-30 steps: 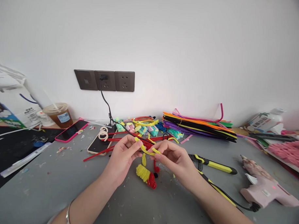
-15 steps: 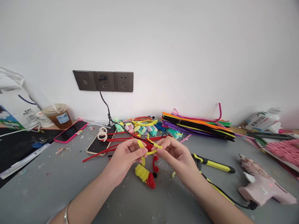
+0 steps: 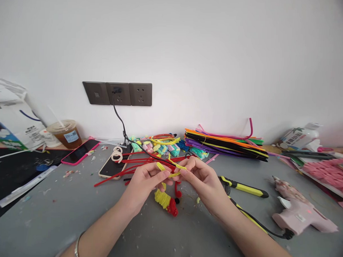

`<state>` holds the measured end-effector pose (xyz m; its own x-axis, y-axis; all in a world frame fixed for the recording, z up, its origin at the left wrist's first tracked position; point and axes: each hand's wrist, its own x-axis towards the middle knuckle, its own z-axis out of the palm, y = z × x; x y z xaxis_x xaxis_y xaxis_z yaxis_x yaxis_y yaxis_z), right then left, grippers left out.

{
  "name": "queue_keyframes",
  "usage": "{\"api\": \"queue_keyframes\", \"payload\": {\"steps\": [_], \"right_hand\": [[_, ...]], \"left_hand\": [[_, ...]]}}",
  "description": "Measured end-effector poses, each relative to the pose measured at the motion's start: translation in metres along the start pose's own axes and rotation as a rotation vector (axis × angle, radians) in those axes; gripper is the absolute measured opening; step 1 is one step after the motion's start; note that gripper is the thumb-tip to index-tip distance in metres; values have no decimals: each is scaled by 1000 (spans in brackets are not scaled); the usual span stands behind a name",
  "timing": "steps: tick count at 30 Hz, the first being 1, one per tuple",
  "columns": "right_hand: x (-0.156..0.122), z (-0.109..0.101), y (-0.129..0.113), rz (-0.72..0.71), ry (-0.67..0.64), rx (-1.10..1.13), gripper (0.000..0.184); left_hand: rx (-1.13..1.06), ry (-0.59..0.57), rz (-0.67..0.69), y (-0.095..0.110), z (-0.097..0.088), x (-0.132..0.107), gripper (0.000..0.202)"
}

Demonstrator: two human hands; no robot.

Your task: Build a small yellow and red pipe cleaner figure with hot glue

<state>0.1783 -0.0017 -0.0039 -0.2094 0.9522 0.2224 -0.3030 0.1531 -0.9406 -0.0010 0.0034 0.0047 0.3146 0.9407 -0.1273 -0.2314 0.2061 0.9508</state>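
My left hand (image 3: 143,185) and my right hand (image 3: 205,182) meet above the grey table (image 3: 58,214), both pinching one short yellow pipe cleaner (image 3: 171,169) that is bent between the fingertips. Just below the hands lies a small yellow and red coiled pipe-cleaner figure (image 3: 166,201) on the table. Several red pipe cleaners (image 3: 136,163) lie behind the hands.
A stack of coloured pipe cleaners (image 3: 225,143) lies at the back. Yellow-handled pliers (image 3: 244,187) and a pink glue gun (image 3: 299,213) sit at right. Two phones (image 3: 80,151) (image 3: 109,167), a lidded drink cup (image 3: 66,133) and a wall socket (image 3: 118,93) with a black cable are at left.
My hands have drawn closer together, and the yellow pipe cleaner is bent tighter between the fingertips.
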Motion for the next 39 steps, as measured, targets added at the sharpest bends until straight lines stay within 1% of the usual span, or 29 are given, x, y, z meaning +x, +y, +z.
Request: {"api": "queue_keyframes", "payload": {"steps": [3, 6, 12, 14, 17, 20, 23, 25, 29, 32, 34, 36, 39], "right_hand": [[0, -1, 0, 6, 27, 10, 26], [1, -1, -1, 6, 17, 10, 25], [0, 0, -2, -37, -57, -24, 17], [-1, 1, -2, -46, -87, -51, 15], [-3, 1, -3, -11, -131, -77, 16], [-4, 1, -5, 51, -170, -77, 18], [-3, -1, -6, 126, -184, -31, 22], [-2, -2, -7, 158, -150, 17, 23], [-1, 0, -6, 165, -69, 69, 25], [-1, 1, -4, 141, -58, 85, 26], [-1, 1, -4, 125, -57, 92, 26], [-1, 1, -4, 124, -64, 83, 25], [0, -1, -6, 111, -78, 12, 24]], "left_hand": [[5, -16, 6, 0, 0, -1, 29], [58, -36, 9, -1, -1, 1, 28], [304, -101, 48, -3, -7, 3, 25], [398, -100, 53, -2, -7, 2, 24], [513, -107, 51, 1, -6, -3, 22], [590, -172, 38, 4, -5, -7, 22], [562, -233, 26, 5, -5, -8, 23], [492, -233, 42, 4, -6, -7, 24], [361, -136, 90, 1, -5, -2, 30], [296, -54, 80, 1, -2, -1, 32], [280, -28, 75, 2, -1, -1, 33], [291, -45, 66, 3, -1, -1, 33], [346, -124, 40, 3, -3, -3, 30]]}}
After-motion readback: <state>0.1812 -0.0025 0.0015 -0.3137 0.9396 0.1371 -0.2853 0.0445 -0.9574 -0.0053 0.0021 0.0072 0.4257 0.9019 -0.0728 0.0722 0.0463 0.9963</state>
